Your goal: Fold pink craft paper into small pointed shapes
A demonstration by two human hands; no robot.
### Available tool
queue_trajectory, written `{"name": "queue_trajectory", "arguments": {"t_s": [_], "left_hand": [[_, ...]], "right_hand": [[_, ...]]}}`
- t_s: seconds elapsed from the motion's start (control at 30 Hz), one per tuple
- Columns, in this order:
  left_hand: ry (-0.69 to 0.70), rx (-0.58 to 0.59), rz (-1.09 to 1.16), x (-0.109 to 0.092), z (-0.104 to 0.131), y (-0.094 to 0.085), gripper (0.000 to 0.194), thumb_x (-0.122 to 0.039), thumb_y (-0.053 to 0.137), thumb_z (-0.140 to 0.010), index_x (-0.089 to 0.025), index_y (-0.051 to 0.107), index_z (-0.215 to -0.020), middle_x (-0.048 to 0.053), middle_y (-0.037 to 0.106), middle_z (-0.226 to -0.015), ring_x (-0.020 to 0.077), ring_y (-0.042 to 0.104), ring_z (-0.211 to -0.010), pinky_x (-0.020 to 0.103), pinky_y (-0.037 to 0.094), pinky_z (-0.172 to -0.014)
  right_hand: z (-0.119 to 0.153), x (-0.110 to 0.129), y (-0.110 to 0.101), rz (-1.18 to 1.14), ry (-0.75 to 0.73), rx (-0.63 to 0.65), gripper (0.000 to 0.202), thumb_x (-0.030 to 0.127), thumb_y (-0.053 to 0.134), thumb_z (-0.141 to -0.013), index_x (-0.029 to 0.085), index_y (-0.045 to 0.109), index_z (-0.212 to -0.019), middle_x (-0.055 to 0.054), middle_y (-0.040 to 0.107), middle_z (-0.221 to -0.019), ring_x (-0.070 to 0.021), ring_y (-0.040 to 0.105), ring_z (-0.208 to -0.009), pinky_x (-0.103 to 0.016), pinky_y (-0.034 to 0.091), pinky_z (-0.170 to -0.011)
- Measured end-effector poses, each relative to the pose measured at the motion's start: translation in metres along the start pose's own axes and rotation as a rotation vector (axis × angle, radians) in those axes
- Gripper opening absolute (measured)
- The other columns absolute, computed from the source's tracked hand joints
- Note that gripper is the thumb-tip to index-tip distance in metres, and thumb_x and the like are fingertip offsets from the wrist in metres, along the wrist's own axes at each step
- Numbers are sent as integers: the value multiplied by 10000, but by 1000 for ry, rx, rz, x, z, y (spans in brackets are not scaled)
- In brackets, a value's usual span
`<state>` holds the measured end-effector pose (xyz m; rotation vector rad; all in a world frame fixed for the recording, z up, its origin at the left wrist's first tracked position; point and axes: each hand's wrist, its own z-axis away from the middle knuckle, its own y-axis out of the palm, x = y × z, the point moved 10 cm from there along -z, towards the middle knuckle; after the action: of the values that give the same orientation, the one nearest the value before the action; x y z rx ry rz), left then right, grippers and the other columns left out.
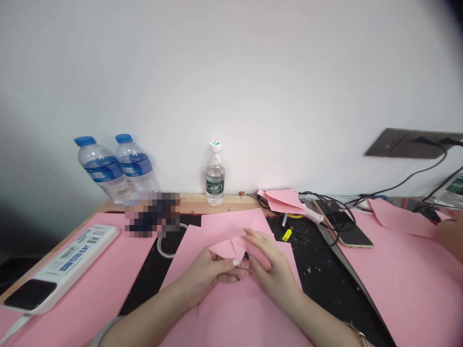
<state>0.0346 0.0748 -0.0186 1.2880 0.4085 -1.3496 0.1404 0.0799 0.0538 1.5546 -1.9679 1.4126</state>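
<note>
A small piece of folded pink paper (226, 248) is held up in front of me, with pointed corners and creases showing. My left hand (206, 272) grips its lower left side, thumb on the near face and fingers curled beneath. On the right, my right hand (273, 264) is closed about the paper's other edge, its fingers bent over the top corner. The right fingertips partly cover that edge. Under both hands lie large pink sheets (227, 320), overlapping on a black mat (318, 274).
A long white power bank (77, 258) lies left. Two blue-capped bottles (135, 164) and a small water bottle (215, 185) stand by the wall. To the right are folded pink paper (284, 200), black cables (338, 226), a phone (347, 226) and another person's hand (450, 236).
</note>
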Motion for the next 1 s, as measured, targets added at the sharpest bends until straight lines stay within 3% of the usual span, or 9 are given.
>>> {"name": "queue_trajectory", "arguments": {"t_s": [0.13,0.23,0.33,0.4,0.47,0.6,0.7,0.87,1.0], "left_hand": [[19,37,1,0,0,2,219,-284,724,-709,-137,715,-871,81,716,-849,168,664,-761,257,492,-709],[31,69,-9,-1,0,6,218,-271,730,-704,-136,710,-874,82,712,-836,160,656,-734,252,490,-683],[17,86,-45,-1,0,7,234,-272,735,-698,-127,711,-881,96,715,-837,158,657,-712,247,491,-662],[4,85,-54,0,0,6,240,-279,739,-692,-127,715,-876,96,717,-841,155,660,-704,240,494,-654],[-10,79,-49,2,0,5,238,-286,746,-679,-135,720,-860,89,721,-834,154,663,-698,235,496,-645],[-30,81,-81,5,1,5,224,-291,747,-670,-132,726,-827,85,724,-779,155,668,-670,230,497,-624],[-43,145,-112,6,4,13,202,-279,733,-686,-138,725,-829,73,719,-747,156,673,-650,219,494,-595],[-88,275,-141,11,12,29,198,-249,712,-701,-131,726,-860,90,724,-784,156,677,-635,221,503,-579],[-106,262,-124,15,12,27,175,-260,719,-692,-106,731,-775,103,725,-755,157,677,-621,216,500,-572]], "right_hand": [[3,-26,2,-355,284,-65,542,146,517,-818,285,366,-1320,-84,355,-1417,-228,381,-1263,-396,430,-943],[1,-25,19,-668,367,26,469,195,553,-819,280,410,-1257,-96,459,-1314,-214,546,-1068,-360,478,-832],[0,-17,29,-816,394,117,198,223,578,-821,219,571,-1019,-63,615,-992,-163,598,-784,-298,471,-698],[0,-16,28,-833,409,118,55,233,599,-812,185,613,-835,-26,601,-796,-137,558,-681,-269,439,-646],[1,-19,24,-826,418,87,73,230,625,-791,169,619,-751,-12,572,-738,-130,533,-669,-261,418,-646],[1,-21,28,-892,414,159,106,269,628,-776,168,603,-794,-11,567,-742,-136,517,-666,-269,405,-646],[5,-23,36,-947,439,254,200,367,574,-809,167,559,-805,11,533,-653,-110,463,-552,-243,366,-539],[18,-21,52,-798,496,454,315,413,534,-846,148,526,-676,45,458,-509,-65,353,-415,-199,256,-407],[16,-16,52,-734,472,452,373,423,491,-873,144,527,-627,52,443,-481,-56,312,-412,-193,236,-404]]}}
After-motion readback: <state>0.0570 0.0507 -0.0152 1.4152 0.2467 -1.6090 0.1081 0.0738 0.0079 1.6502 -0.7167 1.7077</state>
